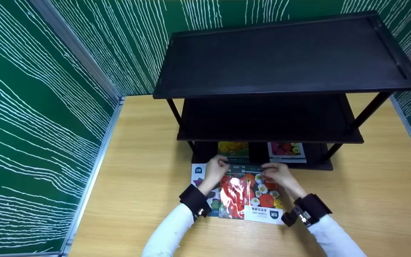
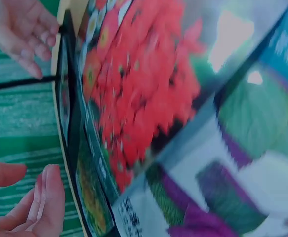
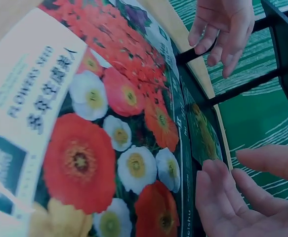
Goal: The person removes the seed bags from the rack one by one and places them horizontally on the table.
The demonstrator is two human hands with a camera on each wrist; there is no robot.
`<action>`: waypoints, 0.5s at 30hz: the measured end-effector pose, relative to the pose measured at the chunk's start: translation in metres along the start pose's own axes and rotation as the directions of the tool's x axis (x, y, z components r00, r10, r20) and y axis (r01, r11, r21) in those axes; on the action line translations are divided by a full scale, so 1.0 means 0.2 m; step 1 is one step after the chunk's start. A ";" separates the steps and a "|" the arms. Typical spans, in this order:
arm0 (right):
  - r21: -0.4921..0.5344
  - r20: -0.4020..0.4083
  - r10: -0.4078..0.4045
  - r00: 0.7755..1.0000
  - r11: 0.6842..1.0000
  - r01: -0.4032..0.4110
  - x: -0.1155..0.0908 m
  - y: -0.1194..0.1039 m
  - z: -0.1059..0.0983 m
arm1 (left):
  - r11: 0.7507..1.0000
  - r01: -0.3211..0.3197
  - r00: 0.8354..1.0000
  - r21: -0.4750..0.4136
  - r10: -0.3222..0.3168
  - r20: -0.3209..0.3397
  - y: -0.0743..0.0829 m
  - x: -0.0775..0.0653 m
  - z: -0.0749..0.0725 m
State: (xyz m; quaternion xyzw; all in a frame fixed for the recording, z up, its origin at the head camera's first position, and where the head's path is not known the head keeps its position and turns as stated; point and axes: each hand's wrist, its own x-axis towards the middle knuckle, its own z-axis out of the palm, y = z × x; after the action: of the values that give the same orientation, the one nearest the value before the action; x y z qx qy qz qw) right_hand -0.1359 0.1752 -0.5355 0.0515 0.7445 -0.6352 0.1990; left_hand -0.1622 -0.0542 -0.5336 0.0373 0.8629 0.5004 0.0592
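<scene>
Three overlapping seed packets lie on the table before the shelf: one with red blossoms, one with red and white poppies, and one with purple and green vegetables partly covered at the left. Over the top edge of the red-blossom packet is my left hand, fingers loosely bent. My right hand hovers by the poppy packet's upper right corner. In both wrist views thumb and fingers stand apart with nothing between them, the left hand and right hand both beside the packets' top edges.
A black three-tier shelf stands on the wooden table. On its bottom tier lie a yellow-flower packet and a packet with a white border. Green panels with white lines enclose the table.
</scene>
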 end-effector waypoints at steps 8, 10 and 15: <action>0.052 -0.014 -0.029 0.999 0.998 0.030 0.08 -0.02 0.01 | 0.999 -0.012 0.999 0.049 0.014 -0.040 -0.03 0.08 -0.04; 0.053 -0.017 -0.053 0.998 0.997 0.053 0.10 -0.02 0.02 | 0.998 -0.028 0.998 0.061 0.030 -0.046 -0.07 0.12 -0.03; 0.056 -0.046 -0.092 0.995 0.994 0.095 0.14 -0.03 0.04 | 0.970 -0.146 0.977 0.196 0.172 -0.122 -0.60 0.46 0.20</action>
State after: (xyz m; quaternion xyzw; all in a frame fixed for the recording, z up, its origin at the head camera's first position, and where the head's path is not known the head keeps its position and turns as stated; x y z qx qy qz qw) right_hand -0.1622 0.1623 -0.5418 0.0361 0.7315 -0.6638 0.1513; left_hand -0.2485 -0.0685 -0.6638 0.0771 0.9022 0.4221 -0.0449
